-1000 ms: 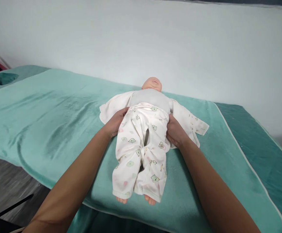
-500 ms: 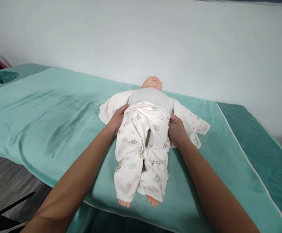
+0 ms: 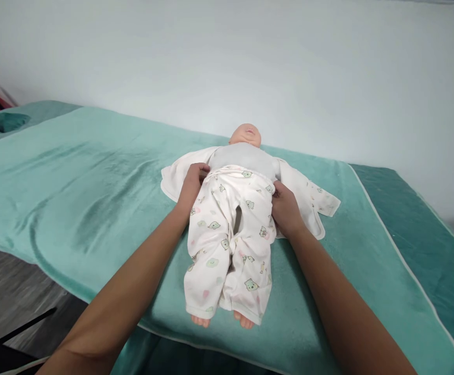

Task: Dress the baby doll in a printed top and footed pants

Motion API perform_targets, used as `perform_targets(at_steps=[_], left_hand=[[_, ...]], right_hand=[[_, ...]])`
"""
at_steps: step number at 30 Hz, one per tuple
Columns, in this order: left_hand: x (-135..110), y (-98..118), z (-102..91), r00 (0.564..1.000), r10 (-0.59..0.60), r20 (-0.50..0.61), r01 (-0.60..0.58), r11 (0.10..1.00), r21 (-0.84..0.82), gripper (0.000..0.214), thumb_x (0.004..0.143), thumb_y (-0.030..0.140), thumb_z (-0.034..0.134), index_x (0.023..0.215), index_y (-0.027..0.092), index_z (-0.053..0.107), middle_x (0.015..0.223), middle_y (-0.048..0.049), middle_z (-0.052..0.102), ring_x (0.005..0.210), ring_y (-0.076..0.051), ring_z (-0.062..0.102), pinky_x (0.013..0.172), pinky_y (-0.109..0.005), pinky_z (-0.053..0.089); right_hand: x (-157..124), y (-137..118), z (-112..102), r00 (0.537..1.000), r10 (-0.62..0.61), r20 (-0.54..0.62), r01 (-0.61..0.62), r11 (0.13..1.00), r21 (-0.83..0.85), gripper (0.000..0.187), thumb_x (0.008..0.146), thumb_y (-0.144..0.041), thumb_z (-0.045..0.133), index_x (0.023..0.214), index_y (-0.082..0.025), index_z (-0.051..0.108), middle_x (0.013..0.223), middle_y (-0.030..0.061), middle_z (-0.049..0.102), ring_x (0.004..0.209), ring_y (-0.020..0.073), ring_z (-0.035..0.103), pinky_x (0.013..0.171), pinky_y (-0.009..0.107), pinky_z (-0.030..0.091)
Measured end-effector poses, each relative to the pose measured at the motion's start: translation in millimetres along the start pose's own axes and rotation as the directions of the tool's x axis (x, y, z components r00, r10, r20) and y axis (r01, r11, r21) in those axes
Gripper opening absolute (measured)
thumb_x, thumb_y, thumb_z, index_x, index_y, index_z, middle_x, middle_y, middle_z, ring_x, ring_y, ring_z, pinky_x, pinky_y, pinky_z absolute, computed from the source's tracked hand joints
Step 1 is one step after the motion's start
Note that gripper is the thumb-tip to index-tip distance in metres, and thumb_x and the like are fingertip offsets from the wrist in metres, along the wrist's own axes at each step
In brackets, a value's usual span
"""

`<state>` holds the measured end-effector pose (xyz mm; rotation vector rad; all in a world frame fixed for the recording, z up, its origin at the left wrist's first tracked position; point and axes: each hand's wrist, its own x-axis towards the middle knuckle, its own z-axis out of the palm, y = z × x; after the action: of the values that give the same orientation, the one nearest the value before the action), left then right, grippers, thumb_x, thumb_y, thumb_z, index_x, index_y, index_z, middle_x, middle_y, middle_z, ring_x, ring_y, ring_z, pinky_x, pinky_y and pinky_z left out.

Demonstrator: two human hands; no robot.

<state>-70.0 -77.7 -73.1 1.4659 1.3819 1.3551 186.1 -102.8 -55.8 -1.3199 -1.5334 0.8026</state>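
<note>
A baby doll lies on its back on a teal blanket, head toward the wall. It wears a grey top and white printed trousers, and an open white printed jacket spreads under it. My left hand grips the trousers' waistband at the doll's left-side hip as I see it. My right hand holds the waistband on the other side, fingers curled into the cloth. The doll's bare feet stick out of the trouser legs near the blanket's front edge.
The blanket covers a long bed along a pale wall. A darker teal cover shows at the right. A teal pillow and something red lie at the far left. Grey floor is at lower left.
Both hands have slid a little up the doll's hips toward its waist, taking the waistband higher. The doll has hardly shifted.
</note>
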Motion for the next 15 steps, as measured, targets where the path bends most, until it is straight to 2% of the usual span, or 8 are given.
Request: perform_targets(at_steps=[2,4,7,9,12,15], left_hand=[[-3,3,2.0,0.999,0.043,-0.029,-0.042,0.999,0.022,0.047,0.071,0.023,0.065,0.117,0.025,0.058,0.104,-0.0042,0.069,0.095,-0.022,0.067,0.092,-0.037,0.051],[-3,8,5.4,0.998,0.043,-0.045,-0.043,0.999,-0.006,0.045,0.075,0.026,0.062,0.120,0.025,0.058,0.110,-0.0050,0.070,0.105,-0.024,0.067,0.097,-0.037,0.051],[1,12,9.6,0.994,-0.071,-0.082,0.060,0.989,-0.132,0.035,0.086,0.030,0.051,0.119,0.022,0.060,0.122,-0.0069,0.070,0.125,-0.027,0.060,0.105,-0.039,0.050],[3,11,9.5,0.994,-0.090,-0.056,0.079,0.982,-0.169,0.037,0.088,0.032,0.050,0.122,0.020,0.059,0.133,-0.0083,0.066,0.134,-0.029,0.054,0.110,-0.040,0.048],[1,6,6.3,0.999,0.025,0.044,-0.021,0.995,-0.094,0.049,0.083,0.032,0.060,0.130,0.020,0.058,0.141,-0.0088,0.062,0.136,-0.031,0.053,0.114,-0.041,0.045],[-1,3,4.7,0.996,0.064,0.059,-0.064,0.998,-0.003,0.050,0.081,0.030,0.059,0.131,0.020,0.059,0.138,-0.0094,0.065,0.130,-0.029,0.058,0.115,-0.042,0.042]], right_hand=[[-1,-1,-1,0.999,0.022,0.044,-0.023,0.999,0.030,0.010,0.077,-0.030,0.061,0.083,-0.022,0.060,0.091,0.0031,0.071,0.082,0.0216,0.058,0.076,0.036,0.048],[-1,-3,-1,0.997,0.035,0.071,-0.041,0.995,0.092,0.017,0.076,-0.032,0.066,0.089,-0.022,0.061,0.099,0.0040,0.072,0.085,0.0222,0.061,0.079,0.037,0.050],[1,-2,1,0.998,0.044,0.049,-0.050,0.988,0.145,0.024,0.074,-0.033,0.070,0.094,-0.022,0.061,0.103,0.0053,0.073,0.089,0.0233,0.064,0.084,0.039,0.052],[3,2,3,0.999,0.041,0.014,-0.043,0.989,0.142,0.026,0.075,-0.033,0.070,0.097,-0.023,0.061,0.103,0.0058,0.073,0.094,0.0241,0.065,0.087,0.040,0.053],[8,8,5,0.998,0.009,-0.056,-0.003,0.994,0.106,0.026,0.076,-0.029,0.066,0.101,-0.023,0.063,0.105,0.0053,0.073,0.102,0.0247,0.063,0.091,0.041,0.052],[10,13,4,0.996,-0.021,-0.083,0.025,0.998,0.059,0.023,0.076,-0.024,0.058,0.097,-0.024,0.069,0.103,0.0029,0.074,0.100,0.0246,0.064,0.092,0.043,0.051]])
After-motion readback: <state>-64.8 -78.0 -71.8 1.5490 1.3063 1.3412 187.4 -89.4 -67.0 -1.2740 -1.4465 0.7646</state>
